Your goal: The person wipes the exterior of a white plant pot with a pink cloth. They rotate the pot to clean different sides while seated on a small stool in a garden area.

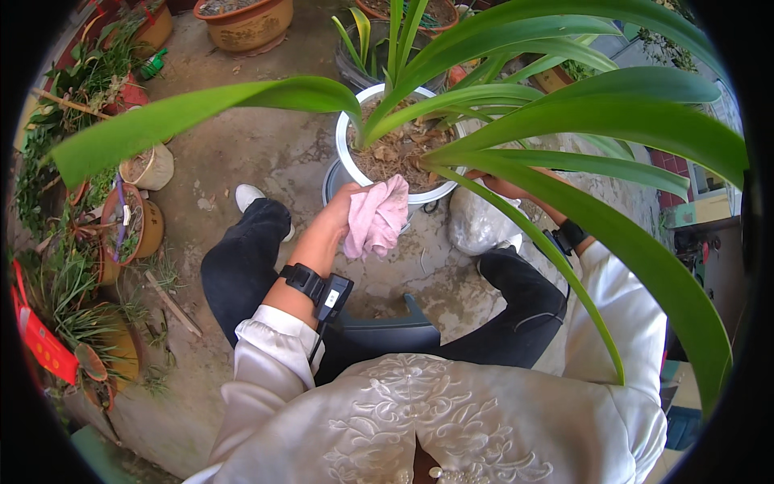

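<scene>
Before me stands a white round pot (343, 151) holding a plant with long strap-shaped green leaves (604, 124). Dry brown litter (399, 148) covers its soil. My left hand (344, 209) grips a crumpled pink cloth (378, 218) at the pot's near rim; the cloth hides some of the fingers. On the right side, my right hand (505, 186) is at the pot's edge, partly covered by leaves. Its fingertips are close to the base of a drooping leaf, and what they hold, if anything, is unclear.
A stuffed clear plastic bag (481, 221) rests right of the pot. Terracotta-coloured pots (248, 27) stand behind, and several planters (148, 227) line the left side. A wooden strip (173, 304) lies on the concrete. Long leaves arch over my right arm.
</scene>
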Available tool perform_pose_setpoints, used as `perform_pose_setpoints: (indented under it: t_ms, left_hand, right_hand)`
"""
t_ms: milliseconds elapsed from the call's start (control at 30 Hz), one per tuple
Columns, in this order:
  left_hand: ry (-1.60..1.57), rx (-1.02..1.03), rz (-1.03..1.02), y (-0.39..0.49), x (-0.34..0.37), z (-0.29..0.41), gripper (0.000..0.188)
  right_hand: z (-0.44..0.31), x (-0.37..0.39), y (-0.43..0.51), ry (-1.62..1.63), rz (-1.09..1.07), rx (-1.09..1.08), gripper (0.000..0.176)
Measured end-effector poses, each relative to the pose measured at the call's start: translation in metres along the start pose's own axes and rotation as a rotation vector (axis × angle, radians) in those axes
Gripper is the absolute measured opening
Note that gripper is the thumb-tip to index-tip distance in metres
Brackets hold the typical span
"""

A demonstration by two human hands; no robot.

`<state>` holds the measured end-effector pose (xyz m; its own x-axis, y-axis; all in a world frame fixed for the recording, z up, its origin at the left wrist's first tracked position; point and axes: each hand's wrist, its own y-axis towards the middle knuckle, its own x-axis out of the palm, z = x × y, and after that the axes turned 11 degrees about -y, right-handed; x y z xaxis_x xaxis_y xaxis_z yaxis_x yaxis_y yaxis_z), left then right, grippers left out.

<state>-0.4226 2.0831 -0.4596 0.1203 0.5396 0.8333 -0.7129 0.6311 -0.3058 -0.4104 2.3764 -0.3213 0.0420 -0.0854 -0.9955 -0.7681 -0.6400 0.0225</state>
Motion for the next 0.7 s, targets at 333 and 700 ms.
perform_pose_setpoints:
  t_ms: [333,700]
  left_hand:
    - [0.027,-0.040,0.063,-0.006,0.004,0.003,0.027]
    - [-0.015,-0.043,0.040,-0.007,0.013,-0.011,0.028]
  right_hand:
    - [-0.009,-0.015,-0.002,-0.159,-0.247,0.219,0.026]
    - [-0.004,-0.014,0.008,0.078,-0.081,0.125,0.021]
